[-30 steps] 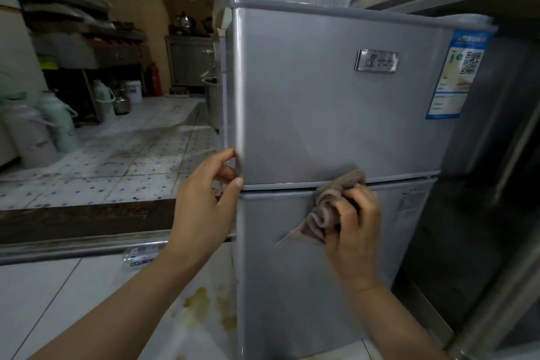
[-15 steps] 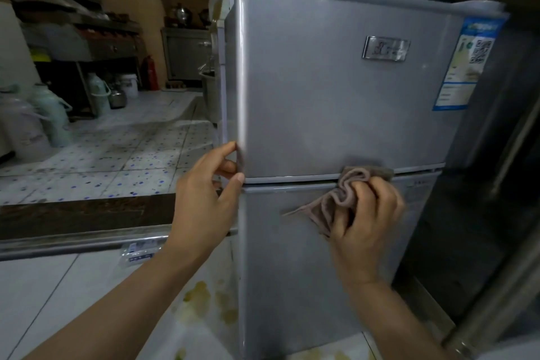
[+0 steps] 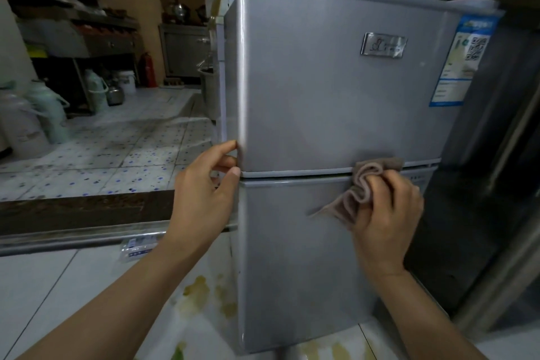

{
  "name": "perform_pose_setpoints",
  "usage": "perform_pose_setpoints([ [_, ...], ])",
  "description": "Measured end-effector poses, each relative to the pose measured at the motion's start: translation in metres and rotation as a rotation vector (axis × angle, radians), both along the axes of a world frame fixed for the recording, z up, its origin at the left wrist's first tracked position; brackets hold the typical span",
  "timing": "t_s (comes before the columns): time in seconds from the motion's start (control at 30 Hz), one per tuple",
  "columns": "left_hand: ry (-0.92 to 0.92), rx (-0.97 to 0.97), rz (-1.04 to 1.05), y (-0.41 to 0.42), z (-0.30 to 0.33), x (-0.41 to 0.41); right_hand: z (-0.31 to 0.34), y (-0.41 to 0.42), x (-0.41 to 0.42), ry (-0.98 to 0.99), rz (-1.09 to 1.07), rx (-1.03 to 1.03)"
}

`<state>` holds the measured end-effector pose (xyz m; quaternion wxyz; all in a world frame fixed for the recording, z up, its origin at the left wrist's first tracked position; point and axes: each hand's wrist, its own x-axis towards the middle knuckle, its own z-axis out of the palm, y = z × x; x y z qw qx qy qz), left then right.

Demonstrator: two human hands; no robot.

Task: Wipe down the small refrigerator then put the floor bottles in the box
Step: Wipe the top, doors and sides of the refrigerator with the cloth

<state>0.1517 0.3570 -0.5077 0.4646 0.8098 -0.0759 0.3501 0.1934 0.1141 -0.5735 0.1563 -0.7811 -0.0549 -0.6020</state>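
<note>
Moved: since before, my right hand (image 3: 385, 213) slid the bunched brown cloth (image 3: 365, 184) rightward along the door seam.
Grip: fingers curled round cloth; my left hand (image 3: 204, 193) pinches the small silver refrigerator (image 3: 336, 111) edge.
Writing: blue label (image 3: 458, 61) unreadable.

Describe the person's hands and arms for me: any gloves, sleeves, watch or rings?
Both are bare. The left hand and right hand wear no gloves, and no rings show on the visible fingers. Both forearms are uncovered up to the frame edge, with no sleeve, watch or wristband in view. The fingernails that show look short and unpainted.
</note>
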Motion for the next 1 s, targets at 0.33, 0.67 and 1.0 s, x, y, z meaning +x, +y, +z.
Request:
perform_pose_setpoints([
  [0.33, 0.05, -0.059, -0.042, 0.001, 0.002, -0.004, -0.01, 0.075, -0.008, -0.056, 0.218, 0.019],
  [0.67, 0.154, 0.022, -0.128, 0.049, -0.007, -0.018, -0.017, 0.152, 0.002, -0.165, 0.273, -0.229],
  [1.0, 0.117, 0.01, -0.148, 0.025, -0.021, -0.009, -0.058, 0.126, -0.018, 0.079, 0.215, -0.268],
])
